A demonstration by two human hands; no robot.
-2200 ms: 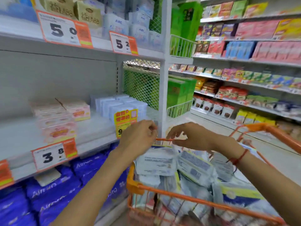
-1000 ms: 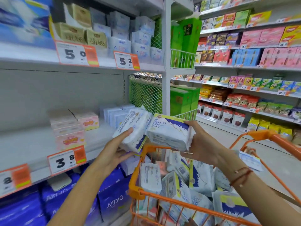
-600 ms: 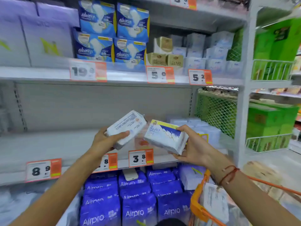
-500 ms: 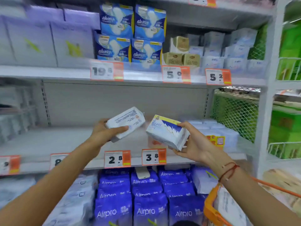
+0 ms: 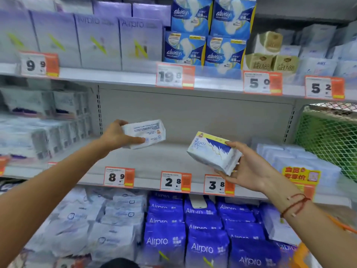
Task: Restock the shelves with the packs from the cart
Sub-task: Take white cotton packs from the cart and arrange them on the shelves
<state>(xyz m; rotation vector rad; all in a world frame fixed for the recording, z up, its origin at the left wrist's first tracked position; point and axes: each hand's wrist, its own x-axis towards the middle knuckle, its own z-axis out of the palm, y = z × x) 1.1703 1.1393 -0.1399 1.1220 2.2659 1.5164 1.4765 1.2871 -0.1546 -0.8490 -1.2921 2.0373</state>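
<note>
Two packs are held up in front of the middle shelf, one in each hand. The left pack, white with small print facing the camera, is gripped by the left hand, with the thumb laid along its near face and the fingers curled round its far edge. The right pack, white with a blue and yellow front, is clasped by the right hand, fingers wrapped over its top and underside. Both packs are carried in the air, apart from each other and not yet touching the shelf board.

Directly behind them a bare stretch of the middle shelf is seen, above the price tags clipped to its front edge. White packs are stacked on that shelf to the left, and pale packs lie on it to the right. Blue bags are piled on the shelf below. An orange cart rim is just visible at the lower right.

The step in hand is judged to be the placing of this pair. The next move would call for both packs to be carried forward over the shelf edge, levelled, set down in the gap and released, probably with the fronts turned outward.
</note>
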